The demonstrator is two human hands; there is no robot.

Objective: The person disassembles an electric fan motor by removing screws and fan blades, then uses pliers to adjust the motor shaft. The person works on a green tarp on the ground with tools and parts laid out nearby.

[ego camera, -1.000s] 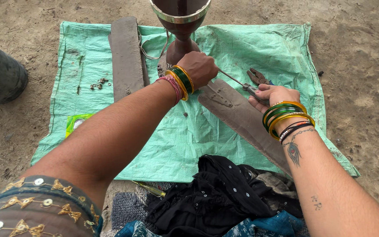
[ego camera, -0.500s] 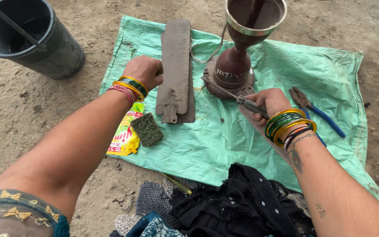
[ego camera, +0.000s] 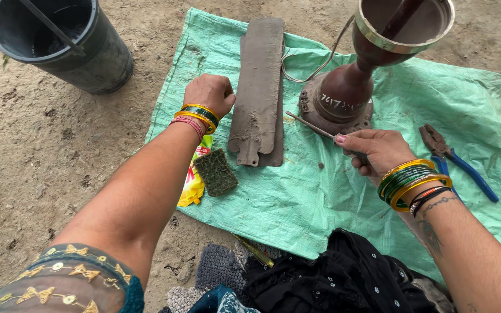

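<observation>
Your left hand [ego camera: 210,93] is curled into a loose fist, knuckles resting at the edge of the dirty flat blades [ego camera: 259,93] stacked on the green sheet [ego camera: 320,197]. Your right hand [ego camera: 375,152] pinches a thin screwdriver [ego camera: 311,124], its tip at the base of the brown fan motor housing [ego camera: 343,95]. The housing's open cup [ego camera: 404,23] holds a dark rod. The black bucket [ego camera: 65,46] on the dirt has a stick leaning inside; whether it holds liquid, you cannot tell.

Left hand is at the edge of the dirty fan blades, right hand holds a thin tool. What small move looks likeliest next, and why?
Probably the left hand closes on the stacked fan blades to steady or lift them: it rests at their left edge, while the right hand holds the screwdriver by the motor housing.
</observation>
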